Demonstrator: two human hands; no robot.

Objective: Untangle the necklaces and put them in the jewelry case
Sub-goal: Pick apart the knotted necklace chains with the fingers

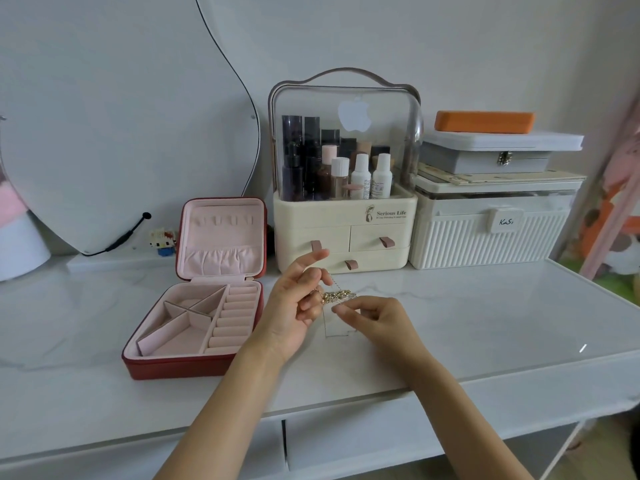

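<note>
The left hand (pixel 294 299) and right hand (pixel 377 318) are raised just above the white marble-patterned table (pixel 485 323). Between them hangs a small tangle of thin gold chain necklaces (pixel 337 295). The left grip is narrow, thumb and fingers pinching a strand that rises from the knot; the right grip is likewise narrow, fingertips pinching the knot's lower right edge. Left of the left grip, on the table, sits the open dark-red jewelry case with pale pink lining (pixel 194 327), its lid upright.
</note>
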